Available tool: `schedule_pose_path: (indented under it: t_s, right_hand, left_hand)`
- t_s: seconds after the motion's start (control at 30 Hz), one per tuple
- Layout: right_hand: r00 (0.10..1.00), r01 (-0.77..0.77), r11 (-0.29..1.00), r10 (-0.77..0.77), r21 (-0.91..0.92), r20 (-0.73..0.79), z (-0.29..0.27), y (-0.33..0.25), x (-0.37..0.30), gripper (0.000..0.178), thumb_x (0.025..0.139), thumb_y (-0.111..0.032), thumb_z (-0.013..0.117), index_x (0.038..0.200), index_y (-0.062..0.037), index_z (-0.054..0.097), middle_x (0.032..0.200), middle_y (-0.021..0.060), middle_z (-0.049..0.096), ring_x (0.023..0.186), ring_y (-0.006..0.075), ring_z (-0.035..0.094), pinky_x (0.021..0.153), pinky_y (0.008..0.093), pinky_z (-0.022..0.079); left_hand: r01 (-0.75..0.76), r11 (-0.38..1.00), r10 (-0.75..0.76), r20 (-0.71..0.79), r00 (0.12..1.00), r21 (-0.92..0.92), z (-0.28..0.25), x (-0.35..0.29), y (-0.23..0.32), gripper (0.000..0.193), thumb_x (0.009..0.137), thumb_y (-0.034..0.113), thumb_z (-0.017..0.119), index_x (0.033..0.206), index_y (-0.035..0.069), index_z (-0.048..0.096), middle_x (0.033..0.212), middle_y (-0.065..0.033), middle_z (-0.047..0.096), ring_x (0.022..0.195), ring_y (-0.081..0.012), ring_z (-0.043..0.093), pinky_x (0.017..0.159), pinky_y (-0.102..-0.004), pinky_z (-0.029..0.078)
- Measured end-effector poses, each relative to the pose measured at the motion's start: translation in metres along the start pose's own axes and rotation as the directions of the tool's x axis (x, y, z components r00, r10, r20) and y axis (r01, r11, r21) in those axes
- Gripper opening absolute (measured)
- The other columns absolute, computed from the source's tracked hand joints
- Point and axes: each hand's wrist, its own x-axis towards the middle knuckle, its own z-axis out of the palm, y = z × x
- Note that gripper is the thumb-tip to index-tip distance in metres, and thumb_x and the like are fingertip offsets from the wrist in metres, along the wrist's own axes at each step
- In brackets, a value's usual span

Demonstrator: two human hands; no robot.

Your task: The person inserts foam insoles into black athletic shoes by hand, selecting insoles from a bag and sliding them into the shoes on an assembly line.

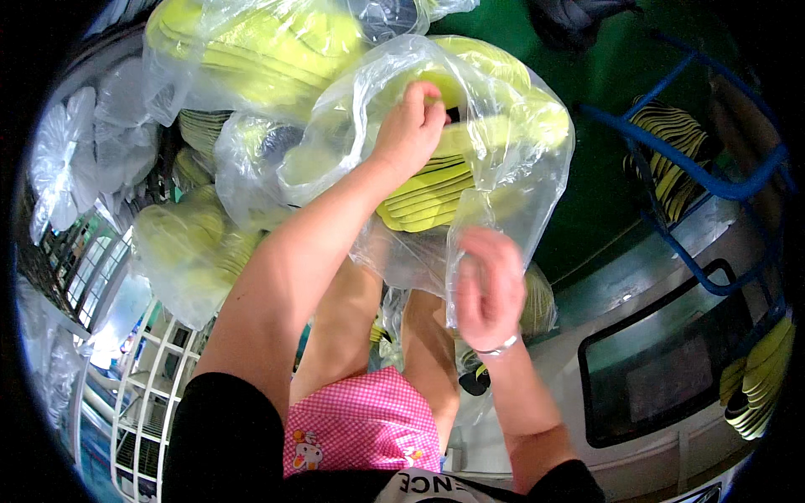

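Observation:
A large clear plastic bag (549, 168) lies in front of me with its mouth toward me. Inside it are stacks of yellow-green insole-like pieces (426, 197), their edges layered. My left hand (411, 126) reaches into the bag's mouth, above the stack, with fingers curled together; what they hold, if anything, is hidden. A small dark patch shows beside its fingertips. My right hand (490, 289) is beside the bag's near right edge, fingers bent and smeared by motion. Whether it grips the plastic does not show.
More clear bags of yellow-green pieces (260, 50) stand at the far left and left. A white wire rack (151, 394) is at lower left. On the right, a blue metal frame (729, 184) stands near more stacked pieces (671, 159). The floor (495, 21) is green.

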Motion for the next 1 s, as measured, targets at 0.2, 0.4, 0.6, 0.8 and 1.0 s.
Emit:
schedule_pose_path:
  t_s: [0.2, 0.4, 0.6, 0.8, 1.0]
  right_hand:
    - [0.986, -0.065, 0.98, 0.093, -0.191, 0.141, 0.057, 0.041, 0.07, 0.024, 0.068, 0.001, 0.049, 0.092, -0.0005, 0.051, 0.098, 0.0174, 0.052, 0.096, 0.0333, 0.048, 0.084, 0.0397, 0.039]
    - [0.837, -0.03, 0.558, 0.468, -0.829, 0.284, 0.023, 0.071, 0.108, 0.022, 0.079, -0.024, 0.047, 0.09, -0.0094, 0.059, 0.096, 0.0101, 0.057, 0.099, 0.0248, 0.051, 0.085, 0.0475, 0.033]
    - [0.826, 0.074, 0.629, 0.397, -0.774, 0.401, -0.011, 0.099, 0.124, 0.02, 0.08, -0.026, 0.049, 0.087, -0.013, 0.063, 0.099, 0.0069, 0.058, 0.1, 0.0233, 0.051, 0.087, 0.0438, 0.034]
    - [0.845, 0.199, 0.649, 0.266, -0.735, 0.464, -0.021, 0.098, 0.105, 0.016, 0.079, -0.024, 0.053, 0.085, -0.0174, 0.066, 0.098, 0.0067, 0.057, 0.105, 0.0258, 0.045, 0.088, 0.0424, 0.03]
    - [0.855, 0.144, 0.644, 0.301, -0.751, 0.422, -0.026, 0.105, 0.108, 0.018, 0.077, -0.031, 0.055, 0.085, -0.0193, 0.066, 0.094, 0.0087, 0.057, 0.099, 0.0276, 0.047, 0.086, 0.0418, 0.031]
  left_hand:
    - [0.244, 0.941, -0.208, 0.169, 0.963, -0.232, 0.004, 0.011, -0.051, 0.018, 0.08, 0.002, 0.047, 0.097, -0.001, 0.047, 0.085, -0.0105, 0.059, 0.076, -0.0134, 0.055, 0.073, -0.0274, 0.043]
    - [-0.032, 0.903, -0.03, 0.136, 0.99, 0.428, -0.001, 0.033, -0.021, 0.038, 0.074, 0.019, 0.059, 0.105, 0.0, 0.049, 0.088, -0.0148, 0.061, 0.083, -0.0314, 0.058, 0.073, -0.0393, 0.046]
    - [-0.114, 0.801, 0.154, -0.017, 0.988, 0.588, 0.007, 0.033, -0.016, 0.052, 0.072, 0.031, 0.064, 0.112, 0.002, 0.046, 0.11, -0.019, 0.053, 0.102, -0.0329, 0.05, 0.085, -0.0395, 0.041]
    - [-0.198, 0.884, 0.336, -0.281, 0.899, 0.425, 0.024, 0.037, -0.038, 0.048, 0.073, 0.024, 0.065, 0.113, 0.004, 0.047, 0.101, -0.0177, 0.055, 0.096, -0.0332, 0.051, 0.083, -0.0404, 0.04]
    - [-0.37, 0.899, 0.349, 0.13, 0.928, 0.234, 0.034, 0.002, -0.039, 0.042, 0.084, 0.034, 0.053, 0.115, 0.005, 0.047, 0.102, -0.0125, 0.056, 0.094, -0.0251, 0.052, 0.084, -0.0357, 0.039]
